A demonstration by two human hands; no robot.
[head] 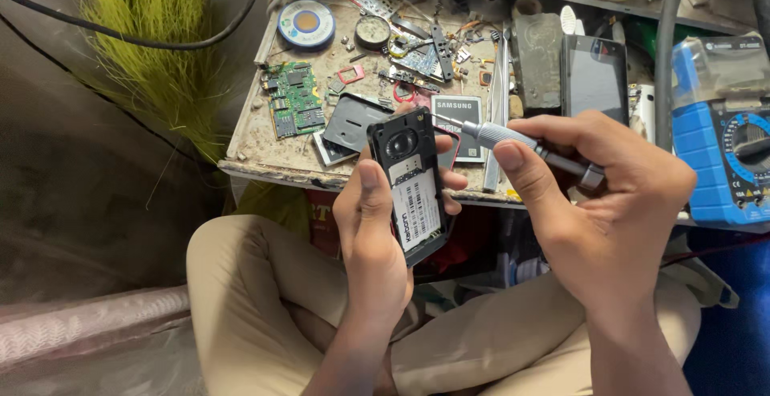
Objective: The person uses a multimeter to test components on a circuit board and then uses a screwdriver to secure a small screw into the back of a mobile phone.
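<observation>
Mobile phone (411, 183), small and black with its back cover off, sits upright in the person's left hand (370, 235) above the lap, just in front of the workbench edge; the thumb presses along its left side and the other fingers wrap round the right side, so the hand is closed firmly on it. Its open back shows a round speaker at the top and a white label in the battery bay. The right hand (597, 195) grips a slim metal precision screwdriver (513, 141), thumb and fingers pinched tight around the knurled shaft, with the tip touching the phone's upper right corner. Behind the hands, the cluttered workbench (265, 159) carries a green circuit board (293, 97), a loose dark back cover (351, 121), a phone battery (459, 117) lying flat, a black smartphone (595, 75) face up, tweezers (497, 99) and a spool of solder wire (306, 22). A blue multimeter (726, 135) stands at the right end of the bench. The person sits cross-legged in beige trousers (241, 300).
</observation>
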